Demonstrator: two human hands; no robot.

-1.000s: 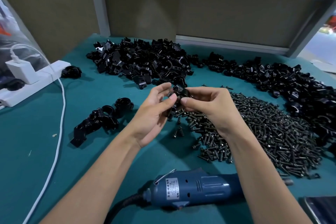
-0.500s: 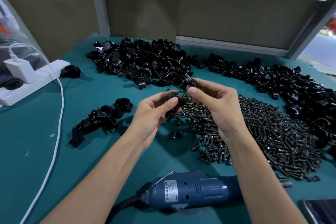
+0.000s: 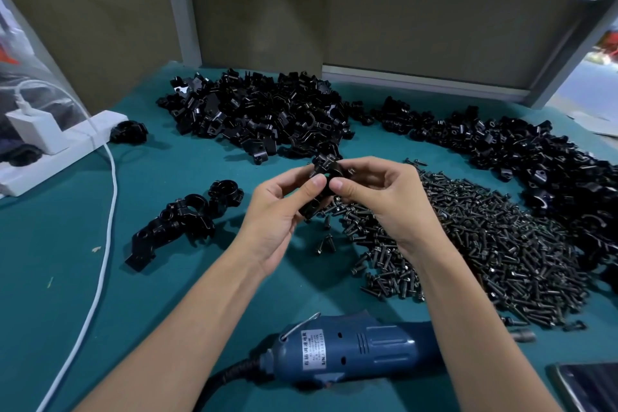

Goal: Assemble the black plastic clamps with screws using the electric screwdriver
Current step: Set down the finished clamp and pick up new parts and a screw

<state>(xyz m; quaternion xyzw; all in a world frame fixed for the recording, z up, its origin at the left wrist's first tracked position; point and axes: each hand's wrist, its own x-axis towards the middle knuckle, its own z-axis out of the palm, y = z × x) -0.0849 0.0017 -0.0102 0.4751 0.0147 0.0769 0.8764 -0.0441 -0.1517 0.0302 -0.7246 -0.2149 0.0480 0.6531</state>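
Teal matting [image 3: 67, 278] covers the bench, which is backed by brown panels [image 3: 434, 27] and a grey post [image 3: 180, 3]. At the far side lie two heaps of black clamp parts, one at centre-left [image 3: 261, 110] and a longer one [image 3: 535, 157] curving down the right edge. Between the right heap and the person spreads a wide pile of dark screws [image 3: 485, 244], with a few strays [image 3: 326, 242] just off its left edge.

Both hands are raised over that edge of the pile. The left hand [image 3: 277, 211] and right hand [image 3: 384, 197] each pinch the same clamp [image 3: 326, 170] between thumb and curled fingers, thumbs nearly touching; the fingers hide most of it.

Left of the hands, a small cluster of joined clamps [image 3: 180, 217] rests on the mat, and a single one [image 3: 128, 132] sits beside a white power strip [image 3: 67, 147] that carries a charger [image 3: 36, 130]. A white cable [image 3: 100, 261] runs down the mat towards the near edge. The blue screwdriver [image 3: 351, 351] lies on its side below the forearms, untouched, partly covered by the right arm. A phone [image 3: 588, 388] shows at the lower right corner.
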